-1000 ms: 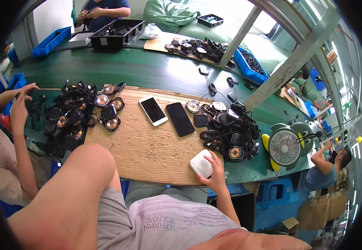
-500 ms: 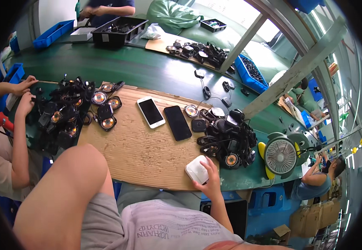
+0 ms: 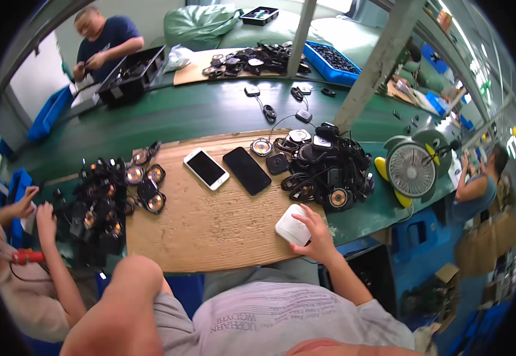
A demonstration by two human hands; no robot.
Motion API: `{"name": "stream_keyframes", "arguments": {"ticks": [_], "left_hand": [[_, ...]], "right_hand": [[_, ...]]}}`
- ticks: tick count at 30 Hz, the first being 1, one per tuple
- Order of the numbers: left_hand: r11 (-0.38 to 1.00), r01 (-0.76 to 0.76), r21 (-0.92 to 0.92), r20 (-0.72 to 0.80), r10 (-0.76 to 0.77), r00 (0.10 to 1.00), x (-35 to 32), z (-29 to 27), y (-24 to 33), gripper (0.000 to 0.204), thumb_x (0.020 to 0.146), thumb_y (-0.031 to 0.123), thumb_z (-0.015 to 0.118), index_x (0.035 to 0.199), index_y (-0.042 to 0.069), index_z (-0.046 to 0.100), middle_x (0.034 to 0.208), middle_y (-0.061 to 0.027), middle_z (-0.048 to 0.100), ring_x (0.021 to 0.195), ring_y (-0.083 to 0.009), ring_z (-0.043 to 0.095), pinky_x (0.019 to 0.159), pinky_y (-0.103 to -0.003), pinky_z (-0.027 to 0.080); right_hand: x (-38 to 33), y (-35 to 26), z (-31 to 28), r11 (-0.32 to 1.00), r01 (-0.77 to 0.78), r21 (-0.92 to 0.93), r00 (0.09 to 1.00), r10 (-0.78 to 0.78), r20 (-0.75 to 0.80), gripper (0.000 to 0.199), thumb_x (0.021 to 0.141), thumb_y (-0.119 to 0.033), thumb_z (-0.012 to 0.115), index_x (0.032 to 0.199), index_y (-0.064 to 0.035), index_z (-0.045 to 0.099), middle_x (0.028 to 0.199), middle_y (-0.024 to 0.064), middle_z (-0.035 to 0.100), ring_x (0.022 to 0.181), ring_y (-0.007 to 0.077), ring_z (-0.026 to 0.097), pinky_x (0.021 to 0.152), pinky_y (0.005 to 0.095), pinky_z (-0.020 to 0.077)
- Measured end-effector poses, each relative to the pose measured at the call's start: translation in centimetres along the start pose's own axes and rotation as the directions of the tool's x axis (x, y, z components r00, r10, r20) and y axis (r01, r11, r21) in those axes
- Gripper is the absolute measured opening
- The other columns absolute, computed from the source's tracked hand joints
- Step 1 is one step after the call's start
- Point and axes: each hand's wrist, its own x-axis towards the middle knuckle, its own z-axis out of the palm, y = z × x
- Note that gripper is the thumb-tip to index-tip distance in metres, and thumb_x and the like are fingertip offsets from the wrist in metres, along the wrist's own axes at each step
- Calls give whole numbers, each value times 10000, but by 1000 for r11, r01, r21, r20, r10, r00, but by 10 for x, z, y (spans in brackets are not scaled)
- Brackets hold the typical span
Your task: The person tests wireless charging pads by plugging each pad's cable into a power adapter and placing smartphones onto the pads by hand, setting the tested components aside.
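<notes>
My right hand (image 3: 316, 236) grips a white rounded-square box (image 3: 292, 224) by its right side, thumb and fingers apart around its edges. The box rests at the cardboard's near right part. My bent left arm (image 3: 130, 299) fills the lower left, and its hand is out of view. A white phone (image 3: 206, 168) and a black phone (image 3: 246, 170) lie side by side on the cardboard sheet (image 3: 204, 237). Just beyond the white box is a tangled pile of black cabled round devices (image 3: 332, 169), some with copper-coloured coils.
Another cabled pile (image 3: 100, 207) lies at left, beside a co-worker's hands (image 3: 35, 213). A fan (image 3: 411, 169) stands at right. Across the green table (image 3: 186, 107) are a black bin (image 3: 130, 77), a blue tray (image 3: 332, 62), more devices (image 3: 252, 59) and another person (image 3: 108, 41).
The view has shifted, showing more of the person across the table and the fan further right. My right hand keeps its hold on the white box; the phones lie as before.
</notes>
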Motion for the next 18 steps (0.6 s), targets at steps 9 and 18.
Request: {"name": "stream_keyframes", "arguments": {"ticks": [9,18], "left_hand": [[956,252,149,245,-283,928,-68,-8,29,342,982,212,446,1246,22,555,1293,-104,588,1176,-219,527,1018,-344,381],[938,296,183,758,-326,565,-164,-141,-53,206,876,182,577,969,32,683,887,-180,693,673,-245,635,661,-358,531]], "right_hand": [[40,-44,40,973,226,46,972,-228,50,729,654,-226,797,1335,-154,545,1479,169,418,1307,344,441,1092,413,386],[64,-46,17,945,322,-64,942,-313,123,619,758,-195,715,1338,-174,501,1473,134,410,1309,311,440,1087,408,386]]}}
